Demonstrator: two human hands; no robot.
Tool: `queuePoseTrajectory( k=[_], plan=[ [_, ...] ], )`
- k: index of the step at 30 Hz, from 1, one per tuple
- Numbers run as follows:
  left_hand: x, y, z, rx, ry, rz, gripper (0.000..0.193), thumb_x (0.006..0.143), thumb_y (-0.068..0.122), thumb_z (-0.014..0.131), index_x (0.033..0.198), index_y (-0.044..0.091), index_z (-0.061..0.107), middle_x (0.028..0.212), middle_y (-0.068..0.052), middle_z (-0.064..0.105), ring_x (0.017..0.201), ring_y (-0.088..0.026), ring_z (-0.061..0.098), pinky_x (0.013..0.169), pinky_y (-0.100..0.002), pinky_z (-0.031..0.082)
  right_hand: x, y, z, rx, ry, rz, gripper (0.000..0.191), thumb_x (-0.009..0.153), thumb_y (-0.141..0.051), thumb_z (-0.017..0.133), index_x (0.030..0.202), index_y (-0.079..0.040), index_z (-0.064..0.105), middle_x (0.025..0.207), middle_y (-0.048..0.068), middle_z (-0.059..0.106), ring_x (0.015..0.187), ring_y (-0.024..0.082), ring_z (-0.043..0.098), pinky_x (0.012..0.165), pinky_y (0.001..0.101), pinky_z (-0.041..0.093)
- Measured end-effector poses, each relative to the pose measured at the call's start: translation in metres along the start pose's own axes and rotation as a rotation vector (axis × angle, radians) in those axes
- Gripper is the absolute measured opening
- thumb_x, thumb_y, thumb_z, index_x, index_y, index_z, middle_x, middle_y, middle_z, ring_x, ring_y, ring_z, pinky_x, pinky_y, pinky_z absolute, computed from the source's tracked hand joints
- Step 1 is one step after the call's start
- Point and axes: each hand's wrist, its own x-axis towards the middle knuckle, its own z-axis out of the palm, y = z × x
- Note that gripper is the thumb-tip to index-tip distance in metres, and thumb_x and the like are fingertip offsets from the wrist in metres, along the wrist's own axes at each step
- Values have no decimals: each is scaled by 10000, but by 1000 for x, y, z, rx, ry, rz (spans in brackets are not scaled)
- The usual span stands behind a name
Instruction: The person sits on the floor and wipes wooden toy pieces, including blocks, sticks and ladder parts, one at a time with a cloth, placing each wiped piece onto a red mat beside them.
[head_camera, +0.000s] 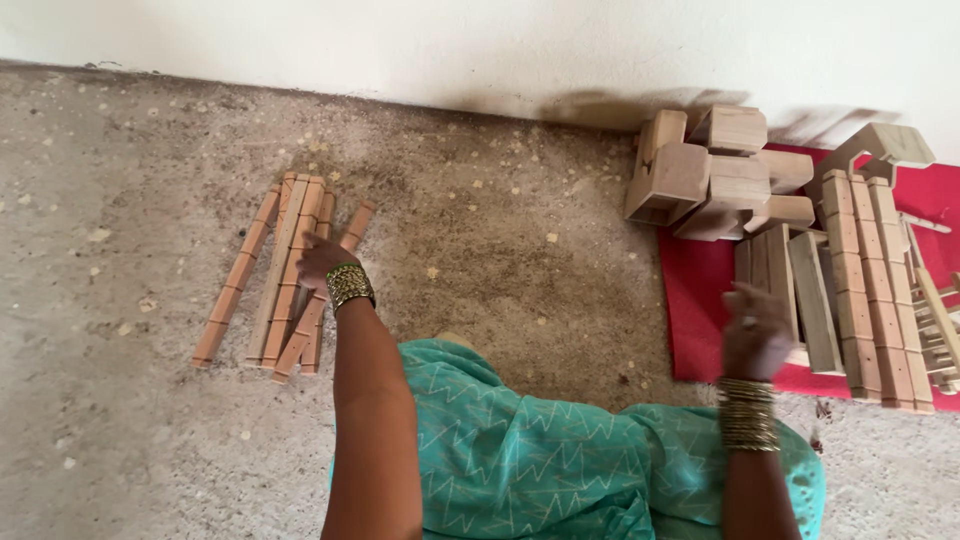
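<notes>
My left hand (322, 260) reaches out over a bundle of long notched wooden sticks (278, 275) lying side by side on the speckled floor; its fingers rest on the sticks and are mostly hidden behind the wrist. My right hand (757, 325), blurred, hovers at the left edge of a red mat (700, 300), next to upright flat wooden slats (790, 290). Whether it holds anything is unclear. Both wrists wear stacked bangles.
On the red mat lie a pile of chunky wooden blocks (715, 175), long notched wooden bars (870, 290) and thin rods at the far right. A white wall (450, 45) runs along the back. Teal cloth (530, 460) covers my lap at the bottom.
</notes>
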Motion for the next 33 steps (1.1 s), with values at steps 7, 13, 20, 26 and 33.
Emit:
queuePoseTrajectory(
  k=[7,13,20,26,33],
  plan=[
    [-15,11,-8,0,-166,93,427,1052,339,606,1364,60,525,1201,-128,654,1013,-270,714,697,-416,618,-17,-33,29,38,-302,279,215,1063,-226,749,934,-53,749,811,120,742,708,239,719,614,399,581],
    [-44,54,-44,-579,31,508,391,990,160,682,1359,76,580,1203,-120,691,938,-235,731,720,-364,660,-10,-15,34,721,-339,638,317,961,-209,810,1207,-63,674,1089,79,698,975,181,658,885,406,554],
    [-204,92,-10,-1042,-225,1180,342,903,87,759,1178,27,566,1003,-127,679,908,-250,724,739,-393,580,27,-77,5,1702,-298,797,948,770,-75,783,1554,-206,266,1290,60,490,1080,199,567,931,488,606],
    [-305,85,9,-1011,-464,1448,386,936,60,687,1281,7,522,1144,-180,625,967,-329,687,799,-433,606,82,-181,-8,1350,-244,406,985,772,-68,845,1596,-137,309,1342,104,577,1064,196,627,869,352,589],
    [-301,80,2,-826,-295,1706,478,907,84,686,1354,5,537,1350,-213,574,1067,-370,654,844,-445,570,81,-208,6,1305,-264,198,284,893,-17,837,1130,-32,683,1063,49,722,968,132,719,831,297,657]
  ],
)
